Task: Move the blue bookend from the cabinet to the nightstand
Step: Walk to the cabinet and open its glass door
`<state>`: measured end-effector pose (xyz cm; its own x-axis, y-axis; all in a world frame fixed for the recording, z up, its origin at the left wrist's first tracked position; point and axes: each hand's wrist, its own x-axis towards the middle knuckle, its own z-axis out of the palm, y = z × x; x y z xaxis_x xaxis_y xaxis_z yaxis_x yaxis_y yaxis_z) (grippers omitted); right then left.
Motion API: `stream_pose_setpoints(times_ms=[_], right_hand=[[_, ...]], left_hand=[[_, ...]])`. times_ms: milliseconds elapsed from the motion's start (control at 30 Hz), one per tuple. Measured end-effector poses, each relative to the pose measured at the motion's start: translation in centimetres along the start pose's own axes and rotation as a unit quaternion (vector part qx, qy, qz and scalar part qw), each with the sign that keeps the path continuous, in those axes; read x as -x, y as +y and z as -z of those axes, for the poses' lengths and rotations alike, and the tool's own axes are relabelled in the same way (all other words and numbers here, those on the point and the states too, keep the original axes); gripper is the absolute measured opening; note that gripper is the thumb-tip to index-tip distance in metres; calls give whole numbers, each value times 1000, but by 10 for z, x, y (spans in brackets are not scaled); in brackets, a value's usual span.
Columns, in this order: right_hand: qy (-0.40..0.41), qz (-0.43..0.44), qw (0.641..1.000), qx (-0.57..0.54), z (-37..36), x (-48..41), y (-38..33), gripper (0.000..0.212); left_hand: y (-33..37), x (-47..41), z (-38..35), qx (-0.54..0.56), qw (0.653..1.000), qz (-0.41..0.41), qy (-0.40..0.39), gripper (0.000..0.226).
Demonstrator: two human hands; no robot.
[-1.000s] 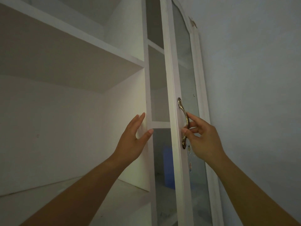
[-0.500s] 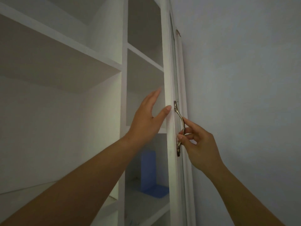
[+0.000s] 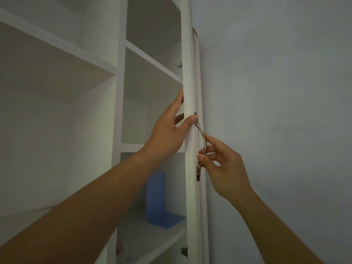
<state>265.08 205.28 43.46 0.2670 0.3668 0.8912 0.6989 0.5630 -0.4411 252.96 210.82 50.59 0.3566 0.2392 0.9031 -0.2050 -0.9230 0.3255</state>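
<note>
The door [image 3: 187,73] has swung wider since a second ago and now shows almost edge-on, close to the wall [image 3: 276,92]. The left hand [image 3: 167,130] has left the cabinet [image 3: 119,92] divider and come across to the door's edge.

That left hand now clasps the door edge: the thumb lies over the front and the fingers reach round behind it. The right hand [image 3: 224,168] pinches the handle [image 3: 202,138], with thumb and fingers closed on its lower curve and the forefinger laid along the upper part.

The bookend [image 3: 155,195] stands upright on a lower shelf [image 3: 144,237] in the right-hand compartment, its foot flat on the board and pointing toward the door. Neither hand touches it. The left forearm crosses in front of that compartment and hides part of it. The nightstand is out of sight.

The step in hand looks like opening the cabinet, and that seems nearly done, since the bookend is now exposed. The carrying has not begun.

The next move likely calls for one hand to let go of the door and drop well down into the lower compartment. A grip on the upright plate should lift it clear of the shelf. The door may want steadying with the other hand so it does not drift back against the reaching arm.
</note>
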Motion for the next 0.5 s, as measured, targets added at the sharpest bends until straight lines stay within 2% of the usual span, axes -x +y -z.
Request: stream_pose_setpoints(times_ms=[200,500], right_hand=[[15,5,1000,-13,17,1,9,43],[80,-16,996,-22,57,18,19,34]], left_hand=[[2,-2,-19,0,1000,-8,12,63],[18,-10,-66,-48,998,-37,5,66]])
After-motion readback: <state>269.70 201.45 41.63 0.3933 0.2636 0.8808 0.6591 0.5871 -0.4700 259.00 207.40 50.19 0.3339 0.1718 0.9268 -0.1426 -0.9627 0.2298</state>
